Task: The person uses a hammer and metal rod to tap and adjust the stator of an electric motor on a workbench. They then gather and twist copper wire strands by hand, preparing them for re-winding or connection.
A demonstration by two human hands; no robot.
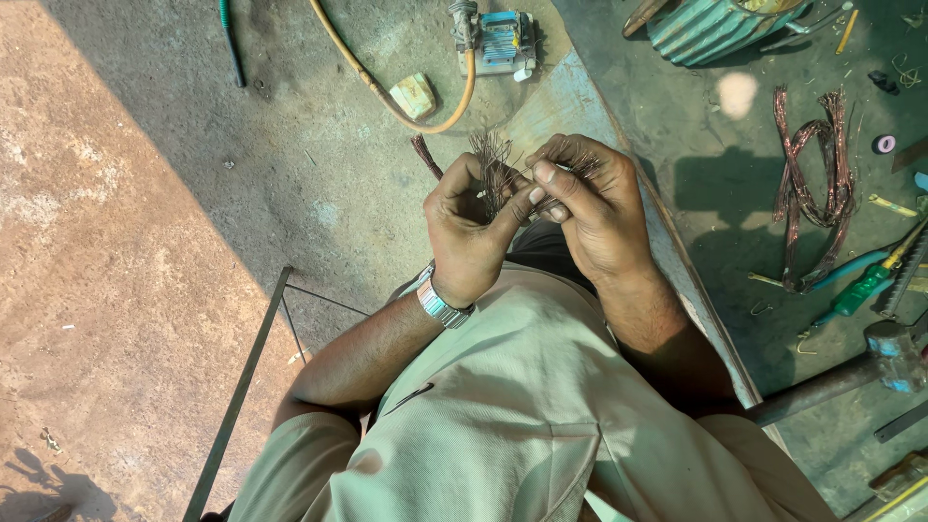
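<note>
My left hand (pixel 469 227) and my right hand (pixel 590 208) meet in front of my chest around a bundle of thin copper wires (pixel 495 166). The left hand, with a metal watch (pixel 440 302) on its wrist, grips the bundle from below. Its frayed ends fan out above the fingers and a reddish tail sticks out to the left. The fingers of my right hand pinch strands on the bundle's right side. Below the hands is my beige shirt (pixel 522 406).
A coil of reddish copper wire (pixel 812 198) lies on the dark bench at right, beside a green-handled screwdriver (pixel 865 287) and a hammer (pixel 875 362). A yellow hose (pixel 387 92) loops past a blue device (pixel 498 41) on the dusty floor. A metal frame (pixel 242 387) stands lower left.
</note>
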